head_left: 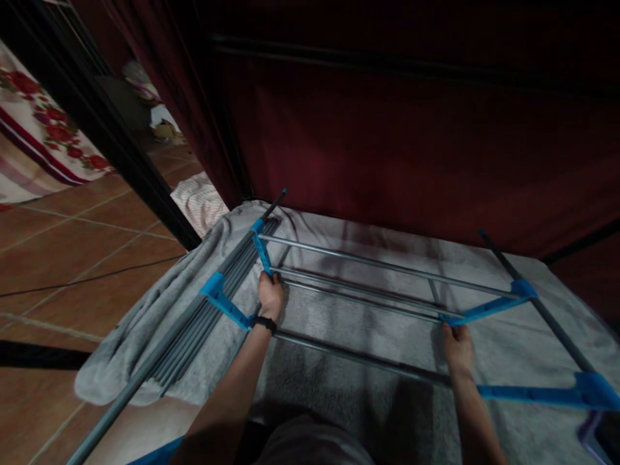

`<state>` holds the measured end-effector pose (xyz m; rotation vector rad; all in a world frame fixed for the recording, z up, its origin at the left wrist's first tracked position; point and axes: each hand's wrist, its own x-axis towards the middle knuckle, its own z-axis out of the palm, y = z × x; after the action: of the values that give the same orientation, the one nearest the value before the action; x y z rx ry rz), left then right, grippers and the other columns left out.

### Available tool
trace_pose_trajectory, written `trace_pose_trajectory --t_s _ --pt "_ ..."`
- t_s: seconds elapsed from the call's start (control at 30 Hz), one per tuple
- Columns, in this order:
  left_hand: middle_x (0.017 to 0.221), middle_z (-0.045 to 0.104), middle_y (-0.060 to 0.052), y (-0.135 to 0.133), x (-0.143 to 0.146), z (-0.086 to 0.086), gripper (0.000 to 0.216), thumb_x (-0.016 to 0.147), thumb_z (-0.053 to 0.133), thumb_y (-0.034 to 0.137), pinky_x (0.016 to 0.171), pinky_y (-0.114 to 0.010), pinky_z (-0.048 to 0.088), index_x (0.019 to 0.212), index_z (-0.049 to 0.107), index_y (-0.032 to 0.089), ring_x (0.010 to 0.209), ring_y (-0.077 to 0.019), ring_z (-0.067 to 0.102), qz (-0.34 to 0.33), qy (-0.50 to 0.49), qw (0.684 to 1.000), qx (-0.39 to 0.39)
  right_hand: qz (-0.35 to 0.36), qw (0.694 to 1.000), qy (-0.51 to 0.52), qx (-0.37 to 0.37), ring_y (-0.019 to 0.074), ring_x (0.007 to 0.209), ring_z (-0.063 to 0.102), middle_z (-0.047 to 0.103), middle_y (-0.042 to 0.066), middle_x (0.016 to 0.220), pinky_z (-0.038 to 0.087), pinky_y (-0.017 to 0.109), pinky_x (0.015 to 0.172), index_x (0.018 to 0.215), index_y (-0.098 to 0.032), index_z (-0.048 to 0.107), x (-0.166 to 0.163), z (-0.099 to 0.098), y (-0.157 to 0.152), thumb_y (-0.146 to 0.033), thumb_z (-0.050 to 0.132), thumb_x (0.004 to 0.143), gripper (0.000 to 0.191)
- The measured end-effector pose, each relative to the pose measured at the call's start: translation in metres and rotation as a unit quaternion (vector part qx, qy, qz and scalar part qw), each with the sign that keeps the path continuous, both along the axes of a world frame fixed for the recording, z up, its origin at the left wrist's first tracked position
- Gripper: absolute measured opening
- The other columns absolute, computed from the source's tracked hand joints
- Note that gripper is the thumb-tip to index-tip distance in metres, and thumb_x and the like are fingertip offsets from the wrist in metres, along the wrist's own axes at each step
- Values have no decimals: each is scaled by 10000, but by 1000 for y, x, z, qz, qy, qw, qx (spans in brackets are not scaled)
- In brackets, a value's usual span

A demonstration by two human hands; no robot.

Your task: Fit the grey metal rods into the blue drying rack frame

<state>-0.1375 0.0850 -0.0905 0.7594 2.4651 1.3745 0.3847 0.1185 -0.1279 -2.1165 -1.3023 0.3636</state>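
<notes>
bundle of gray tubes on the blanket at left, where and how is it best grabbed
Probably near the close end of the bundle of gray tubes, short of the blue bracket that crosses it in view. Come from above and the right, with the grip closing across the tubes: they lie side by side, roughly parallel, and the long pole runs along their left.

Black band (265, 323) on left wrist (269, 312)

A grey blanket (349, 326) covers the support beneath the left hand (270, 297) and right hand (458, 345). Left of the left-hand grip, bundled grey tubes (206, 323) lie on it; between both grips, frame rods (358, 259) span it.
</notes>
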Motion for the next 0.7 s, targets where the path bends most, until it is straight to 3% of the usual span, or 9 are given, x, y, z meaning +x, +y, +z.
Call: trace_pose_trajectory --t_s 0.23,0.47,0.7 --pt "825 632 -38 1 2 2 182 823 556 81 823 -339 460 924 539 231 878 -239 657 2 23 999 -25 -43 995 -65 -58 383 1020 705 689 234 983 545 493 851 1063 -150 613 -12 9 10 -416 328 978 399" --pt "864 652 -40 11 0 6 270 750 576 31 851 -351 463 907 526 245 934 -249 682 -7 35 999 -31 -35 997 -51 -42 401 997 691 680 248 965 544 529 857 1049 -133 590 -11 14 17 -408 335 968 384" --pt "872 648 -58 16 -1 5 220 800 582 83 852 -378 452 910 494 252 958 -275 675 -7 31 999 -42 -33 996 -45 -64 383 995 697 687 249 987 539 502 867 1084 -125 571 -16 15 28 -389 345 973 365"
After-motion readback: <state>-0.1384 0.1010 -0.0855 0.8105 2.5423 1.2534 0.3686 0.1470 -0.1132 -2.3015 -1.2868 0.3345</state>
